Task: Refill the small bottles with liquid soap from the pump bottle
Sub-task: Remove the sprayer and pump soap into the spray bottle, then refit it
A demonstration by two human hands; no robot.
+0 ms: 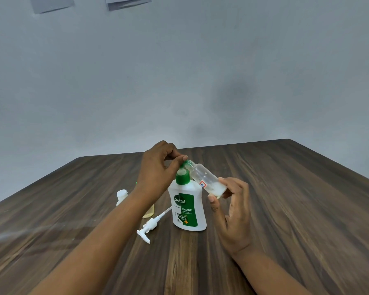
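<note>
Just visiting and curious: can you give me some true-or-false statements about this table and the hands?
1. The right hand holds a small clear bottle tilted, its mouth by the green pump top. True.
2. The small clear bottle is full. False: only a little liquid sits at its base.
3. A white pump lies loose on the table. True.
4. The soap bottle lies on its side. False: it stands upright.
5. The left hand rests flat on the table. False: its fingers curl at the green pump top.

The pump bottle (pixel 188 206) is white (green label (pixel 190 216)), half-hidden bottle (pixel 149 212) perhaps yellowish.
</note>
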